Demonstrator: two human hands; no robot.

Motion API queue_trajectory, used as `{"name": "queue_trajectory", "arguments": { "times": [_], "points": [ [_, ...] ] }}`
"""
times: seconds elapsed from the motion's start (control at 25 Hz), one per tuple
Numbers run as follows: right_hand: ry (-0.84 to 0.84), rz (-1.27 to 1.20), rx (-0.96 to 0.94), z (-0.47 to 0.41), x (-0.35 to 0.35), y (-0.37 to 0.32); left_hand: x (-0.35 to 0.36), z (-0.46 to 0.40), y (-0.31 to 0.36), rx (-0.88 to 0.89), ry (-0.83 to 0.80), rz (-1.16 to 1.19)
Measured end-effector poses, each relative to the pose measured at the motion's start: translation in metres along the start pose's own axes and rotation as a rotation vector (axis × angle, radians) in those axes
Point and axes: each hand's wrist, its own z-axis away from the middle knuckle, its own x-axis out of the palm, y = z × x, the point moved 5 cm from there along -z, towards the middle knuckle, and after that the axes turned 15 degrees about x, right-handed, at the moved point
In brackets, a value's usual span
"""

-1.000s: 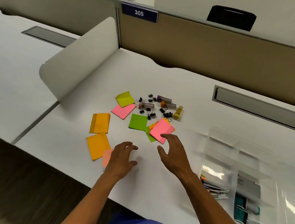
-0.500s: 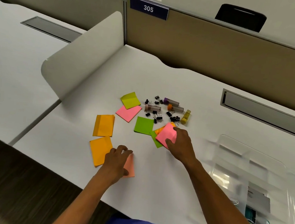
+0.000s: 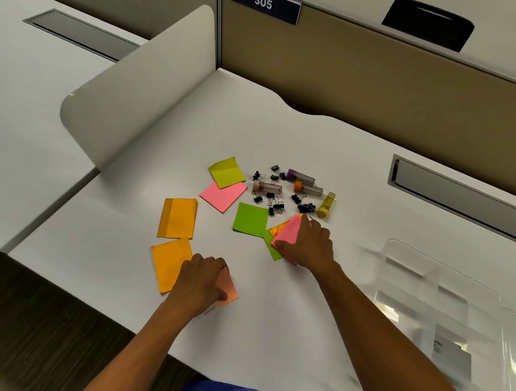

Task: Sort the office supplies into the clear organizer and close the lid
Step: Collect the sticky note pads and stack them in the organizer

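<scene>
Reading "305" — desk sign [image 3: 264, 3] on partition [image 3: 384, 91].

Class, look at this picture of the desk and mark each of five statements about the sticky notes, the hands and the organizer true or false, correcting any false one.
1. The right hand grips a pink sticky note. True.
2. The left hand rests on a green note. False: it holds a salmon-pink note, beside an orange pad.
3. The binder clips already lie in the clear organizer. False: they are scattered on the desk, beyond the notes.
4. A yellow tube lies at the right edge of the clip cluster. True.
5. The sign on the partition reads 503. False: it reads 305.
</scene>
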Motion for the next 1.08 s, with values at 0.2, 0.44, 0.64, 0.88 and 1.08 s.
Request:
{"name": "queue_trajectory", "arguments": {
  "times": [0.2, 0.44, 0.64, 0.88, 1.08],
  "points": [
    [0.04, 0.023, -0.027, -0.001, 0.005, -0.004, 0.0, 0.003, -0.008, -0.059, 0.107, 0.223],
    [0.019, 0.068, 0.072, 0.0, 0.012, -0.002, 0.0, 0.006, -0.005, -0.075, 0.141, 0.293],
    [0.026, 0.041, 0.067, 0.004, 0.015, -0.006, -0.002, 0.007, -0.005, -0.083, 0.17, 0.316],
    [0.132, 0.096, 0.015, 0.015, 0.012, -0.015, 0.001, 0.011, -0.006, -0.062, 0.19, 0.318],
    [0.03, -0.007, 0.017, 0.018, 0.014, -0.009, -0.001, 0.01, -0.005, -0.063, 0.212, 0.326]
  ]
}}
